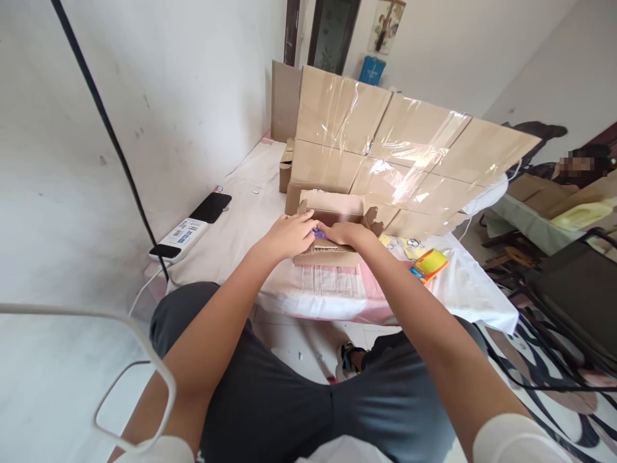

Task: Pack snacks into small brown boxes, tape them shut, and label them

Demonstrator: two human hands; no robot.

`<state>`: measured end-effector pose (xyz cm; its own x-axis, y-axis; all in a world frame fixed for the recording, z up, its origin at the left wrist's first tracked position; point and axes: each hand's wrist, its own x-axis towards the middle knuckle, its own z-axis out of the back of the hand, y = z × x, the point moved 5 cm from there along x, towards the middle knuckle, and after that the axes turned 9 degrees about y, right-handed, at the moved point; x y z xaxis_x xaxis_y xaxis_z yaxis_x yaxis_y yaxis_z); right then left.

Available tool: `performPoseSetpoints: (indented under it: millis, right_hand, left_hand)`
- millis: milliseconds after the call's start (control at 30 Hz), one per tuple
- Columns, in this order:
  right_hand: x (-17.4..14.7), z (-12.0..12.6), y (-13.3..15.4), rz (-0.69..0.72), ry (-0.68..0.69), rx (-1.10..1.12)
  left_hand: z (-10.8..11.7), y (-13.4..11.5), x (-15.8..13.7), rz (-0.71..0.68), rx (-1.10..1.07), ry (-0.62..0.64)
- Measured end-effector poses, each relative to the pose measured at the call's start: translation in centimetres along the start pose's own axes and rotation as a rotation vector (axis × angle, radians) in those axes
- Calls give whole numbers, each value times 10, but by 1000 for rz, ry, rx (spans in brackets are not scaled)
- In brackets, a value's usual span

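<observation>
A small open cardboard box [332, 257] stands on the cloth-covered table in front of me, its flaps raised at the back and sides. At its near left edge I see a small purple thing [319, 233], mostly covered by my fingers, so its kind cannot be made out. My left hand [292, 235] is closed at the left of the purple thing, fingers bent over the box's edge. From the other side, my right hand [343, 233] reaches over the near wall with its fingers curled, its thumb side against the purple thing. The box's inside is largely hidden.
Behind the box rises a large taped cardboard panel [385, 148]. To the left lie a black phone [211, 208] and a white power bank [186, 236]. An orange and yellow plastic item [430, 263] is at the right. Farther right sits another person near boxes.
</observation>
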<state>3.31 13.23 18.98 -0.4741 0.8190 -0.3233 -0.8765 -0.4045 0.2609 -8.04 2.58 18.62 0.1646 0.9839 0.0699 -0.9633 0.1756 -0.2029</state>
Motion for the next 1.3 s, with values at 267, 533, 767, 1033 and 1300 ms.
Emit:
performPoseSetpoints:
  millis: [267, 533, 767, 1033, 1300]
  right_hand:
    - [-81, 45, -94, 245, -806, 227]
    - [-30, -33, -136, 541, -559, 403]
    - [-51, -39, -125, 538, -550, 417]
    - [-7, -22, -156, 480, -622, 890]
    - [18, -37, -151, 615, -679, 875]
  left_hand:
    - [2, 12, -2, -47, 4, -222]
    - [-16, 16, -16, 19, -396, -73]
    - [-32, 23, -13, 23, -377, -253]
    - [-32, 38, -7, 153, -527, -635]
    - [-44, 44, 16, 143, -402, -645]
